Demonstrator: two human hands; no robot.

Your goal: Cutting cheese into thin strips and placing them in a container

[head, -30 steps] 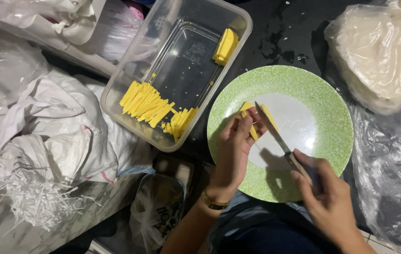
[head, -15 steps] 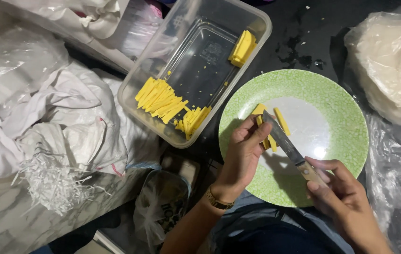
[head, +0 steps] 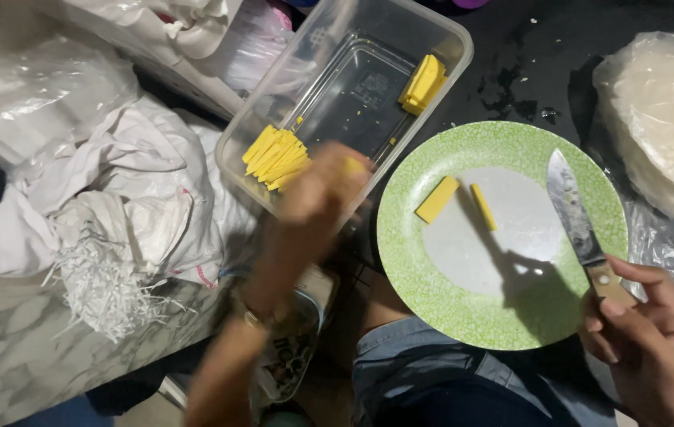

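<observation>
My left hand, blurred in motion, is over the near edge of the clear plastic container, with a yellow strip at its fingertips. In the container a pile of yellow strips lies near the hand and a yellow block sits at the far end. My right hand grips the wooden handle of a knife, whose blade lies over the right side of the green plate. On the plate rest a yellow slab and one thin strip.
White woven sacks fill the left side. A clear bag of pale round sheets sits at the right on the dark tabletop. My denim-clad knee is under the plate, and a marble surface shows at lower left.
My left hand left the plate and swung left to the container with a cut strip. My right hand drew the knife back to the plate's right side.
</observation>
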